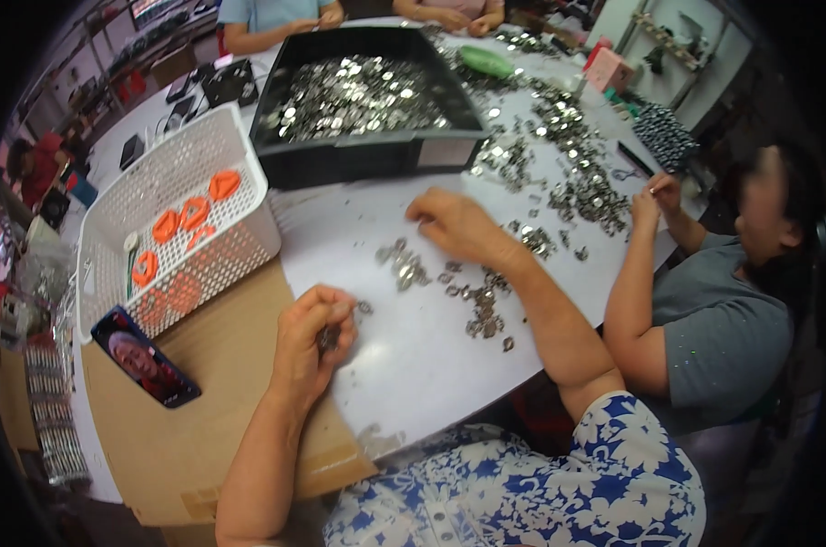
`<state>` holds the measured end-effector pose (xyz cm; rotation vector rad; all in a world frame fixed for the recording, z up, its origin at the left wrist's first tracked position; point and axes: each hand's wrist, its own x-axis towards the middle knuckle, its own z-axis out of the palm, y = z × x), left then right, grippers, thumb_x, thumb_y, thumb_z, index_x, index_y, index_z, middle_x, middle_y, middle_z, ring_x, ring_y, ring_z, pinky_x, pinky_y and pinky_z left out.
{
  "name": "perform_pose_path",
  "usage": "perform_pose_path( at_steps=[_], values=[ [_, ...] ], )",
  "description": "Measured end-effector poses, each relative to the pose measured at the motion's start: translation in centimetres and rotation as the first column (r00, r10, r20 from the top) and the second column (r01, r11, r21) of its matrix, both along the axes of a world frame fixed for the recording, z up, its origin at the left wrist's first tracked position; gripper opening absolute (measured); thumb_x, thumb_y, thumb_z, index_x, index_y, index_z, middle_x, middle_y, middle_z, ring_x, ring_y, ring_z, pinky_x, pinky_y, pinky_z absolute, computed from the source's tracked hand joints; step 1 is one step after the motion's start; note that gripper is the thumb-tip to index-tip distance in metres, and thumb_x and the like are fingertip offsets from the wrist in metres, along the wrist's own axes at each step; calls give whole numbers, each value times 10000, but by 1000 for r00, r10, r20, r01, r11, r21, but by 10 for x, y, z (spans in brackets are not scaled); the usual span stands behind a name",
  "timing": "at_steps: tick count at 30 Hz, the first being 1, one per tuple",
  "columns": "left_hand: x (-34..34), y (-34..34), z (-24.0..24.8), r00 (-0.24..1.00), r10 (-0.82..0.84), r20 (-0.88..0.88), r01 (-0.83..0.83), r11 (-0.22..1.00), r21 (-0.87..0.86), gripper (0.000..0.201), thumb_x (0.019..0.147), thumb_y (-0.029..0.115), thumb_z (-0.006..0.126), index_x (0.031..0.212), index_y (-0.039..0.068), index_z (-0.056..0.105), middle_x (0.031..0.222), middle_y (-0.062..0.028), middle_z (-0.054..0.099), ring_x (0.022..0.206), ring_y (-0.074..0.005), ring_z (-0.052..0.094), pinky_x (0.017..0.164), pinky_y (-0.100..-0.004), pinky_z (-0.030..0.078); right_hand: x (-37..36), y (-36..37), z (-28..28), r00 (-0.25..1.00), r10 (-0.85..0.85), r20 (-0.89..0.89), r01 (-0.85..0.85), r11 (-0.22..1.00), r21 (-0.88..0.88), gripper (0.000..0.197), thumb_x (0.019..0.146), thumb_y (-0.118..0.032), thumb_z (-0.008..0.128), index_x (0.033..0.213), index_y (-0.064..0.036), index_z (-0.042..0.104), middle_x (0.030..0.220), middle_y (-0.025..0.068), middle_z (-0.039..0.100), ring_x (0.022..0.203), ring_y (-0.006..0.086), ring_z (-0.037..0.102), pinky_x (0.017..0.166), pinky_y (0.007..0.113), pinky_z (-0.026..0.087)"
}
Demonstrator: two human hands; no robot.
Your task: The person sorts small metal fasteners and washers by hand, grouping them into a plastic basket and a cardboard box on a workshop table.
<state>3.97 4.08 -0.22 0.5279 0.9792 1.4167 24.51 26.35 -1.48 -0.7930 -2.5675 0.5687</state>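
My left hand (311,330) is curled above the white table, beside the cardboard sheet. Small shiny metal pieces (327,340) show inside its bent fingers, and one more lies by the fingertips. Farther off, my right hand (454,223) reaches in front of the black bin with its fingers bent together; anything in them is hidden. Between the hands lies a small pile of silvery metal pieces (405,266). A darker pile of metal pieces (484,310) lies below my right forearm.
A black bin (367,150) full of metal discs stands at the back. At left are a white basket (180,264) with orange pieces and a phone (145,356) on cardboard (230,392). More metal pieces (586,191) spread at right, near a seated co-worker (718,310).
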Motion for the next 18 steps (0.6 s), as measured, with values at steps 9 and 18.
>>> perform_pose_path(
  at_steps=[9,18],
  values=[
    [-4,-2,-2,999,28,25,-29,1000,5,95,934,82,618,954,-11,626,718,-28,595,546,-85,544,389,-186,307,-5,-7,15,997,-19,69,30,986,-162,92,795,-70,691,869,-19,672,812,117,695,823,300,693,810,410,545],
    [-2,0,-2,997,21,-75,-23,999,-25,103,951,108,630,943,5,641,705,-29,593,536,-69,512,398,-184,288,-10,-27,55,997,42,-65,-70,858,-509,99,835,-17,676,925,22,687,736,36,677,738,79,660,642,257,515]
  ],
)
